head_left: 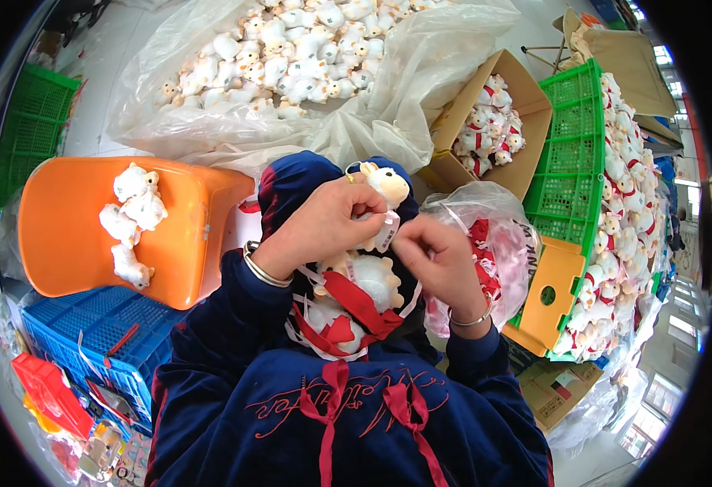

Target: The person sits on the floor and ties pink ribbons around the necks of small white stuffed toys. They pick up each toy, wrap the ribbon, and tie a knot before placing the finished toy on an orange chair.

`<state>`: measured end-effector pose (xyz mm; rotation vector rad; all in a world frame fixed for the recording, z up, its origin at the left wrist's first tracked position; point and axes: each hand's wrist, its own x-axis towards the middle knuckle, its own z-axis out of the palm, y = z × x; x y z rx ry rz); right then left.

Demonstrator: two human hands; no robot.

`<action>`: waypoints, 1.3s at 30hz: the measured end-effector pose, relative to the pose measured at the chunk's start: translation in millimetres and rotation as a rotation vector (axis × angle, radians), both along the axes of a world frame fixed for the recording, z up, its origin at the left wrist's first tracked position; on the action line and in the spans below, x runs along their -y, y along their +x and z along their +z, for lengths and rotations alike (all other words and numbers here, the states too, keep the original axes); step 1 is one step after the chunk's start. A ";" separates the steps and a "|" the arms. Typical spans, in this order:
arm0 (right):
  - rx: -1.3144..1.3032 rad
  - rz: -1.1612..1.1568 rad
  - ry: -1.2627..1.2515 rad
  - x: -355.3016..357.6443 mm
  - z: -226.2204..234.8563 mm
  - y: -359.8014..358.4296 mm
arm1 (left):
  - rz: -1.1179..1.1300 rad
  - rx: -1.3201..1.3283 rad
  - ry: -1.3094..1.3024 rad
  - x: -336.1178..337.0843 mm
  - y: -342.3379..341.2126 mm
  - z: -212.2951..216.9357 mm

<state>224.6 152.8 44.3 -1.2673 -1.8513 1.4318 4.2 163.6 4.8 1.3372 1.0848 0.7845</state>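
My left hand (323, 223) is closed around a small white plush lamb (387, 185) with a cream face, held up over my lap. My right hand (437, 258) pinches the lamb's white paper tag (387, 231) just below its head. Another white plush lamb (372, 280) lies in my lap among red ribbons (356, 304) and white strips. Both wrists wear metal bangles. My sleeves and top are dark blue velvet.
An orange plastic chair (72, 235) on the left carries three white lambs (133, 219). A big clear bag (291, 89) of lambs lies ahead. A cardboard box (494, 122), green crate (575, 154), bag of red ribbons (494, 252) and blue crate (96, 333) surround me.
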 end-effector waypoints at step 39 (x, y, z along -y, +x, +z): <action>-0.097 -0.031 -0.406 -34.0 -17.2 -3.9 | -0.052 0.024 -0.021 -0.8 -3.5 2.0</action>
